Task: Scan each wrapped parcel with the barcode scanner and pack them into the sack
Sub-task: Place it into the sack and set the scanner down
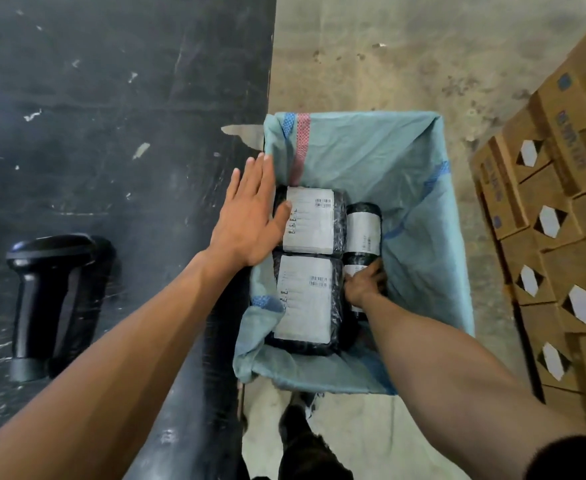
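An open pale-blue woven sack [419, 209] stands on the floor beside a black table. Inside lie two flat black-wrapped parcels with white labels, one farther [314, 220] and one nearer [305, 299]. Right of them stands a narrow black parcel [364, 228], and below it a second small parcel [352, 271] with my right hand [366, 284] closed on it deep in the sack. My left hand [250, 213] is spread flat, fingers apart, over the sack's left rim with the thumb at the far parcel's label. The black barcode scanner [51, 299] lies on the table at the left.
The black table top [111, 116] is scuffed, with bits of tape. Stacked brown cardboard boxes [554, 237] fill the right side. Bare concrete floor [388, 57] lies beyond the sack. A dark shoe [298, 427] shows below the sack.
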Available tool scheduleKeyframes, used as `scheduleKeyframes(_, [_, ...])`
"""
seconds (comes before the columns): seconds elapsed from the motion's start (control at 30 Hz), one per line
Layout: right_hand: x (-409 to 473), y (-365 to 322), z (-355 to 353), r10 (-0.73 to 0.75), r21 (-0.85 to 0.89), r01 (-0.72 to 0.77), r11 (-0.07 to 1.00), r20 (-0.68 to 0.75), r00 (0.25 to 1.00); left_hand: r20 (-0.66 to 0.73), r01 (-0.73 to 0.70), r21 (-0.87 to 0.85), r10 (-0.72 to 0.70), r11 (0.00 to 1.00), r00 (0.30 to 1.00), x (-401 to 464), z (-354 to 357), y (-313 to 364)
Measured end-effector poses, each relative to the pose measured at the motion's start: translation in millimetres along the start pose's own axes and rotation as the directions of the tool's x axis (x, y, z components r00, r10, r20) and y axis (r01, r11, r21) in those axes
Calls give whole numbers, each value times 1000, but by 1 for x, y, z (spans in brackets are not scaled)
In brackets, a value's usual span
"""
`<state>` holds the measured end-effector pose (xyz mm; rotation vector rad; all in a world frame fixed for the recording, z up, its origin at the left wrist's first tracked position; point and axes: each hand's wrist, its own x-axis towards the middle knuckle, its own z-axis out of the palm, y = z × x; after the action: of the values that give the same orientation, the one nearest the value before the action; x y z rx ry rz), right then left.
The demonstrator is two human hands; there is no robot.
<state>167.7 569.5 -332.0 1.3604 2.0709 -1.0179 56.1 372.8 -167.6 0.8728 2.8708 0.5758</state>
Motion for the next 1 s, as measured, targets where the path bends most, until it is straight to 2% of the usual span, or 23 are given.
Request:
scheduleKeyframes(0.13, [10,6,9,4,31,-3,1000,-37,999,-12,1,4,-1,1000,1000,1,1,0])
scheduleKeyframes(0.4, [18,9,9,3,18,-3,1000,-10,1000,-1,11,14,-11,1000,1000,-1,0,1])
scheduleKeyframes(0.73, [-2,-1,-28,15,-176,-3,984,68,998,14,18,13,-18,1000,1000,-1,-4,6])
scheduleKeyframes(0.87, [-28,-16,-47,-125,-208,133,969,50,991,22,28,17,-28,999,999,-1,-4,7])
scheduleKeyframes(1.0, [-61,-23,-58,-304,-252,304,919,40,952,31,40,-10,-39,999,999,-2,-5,8])
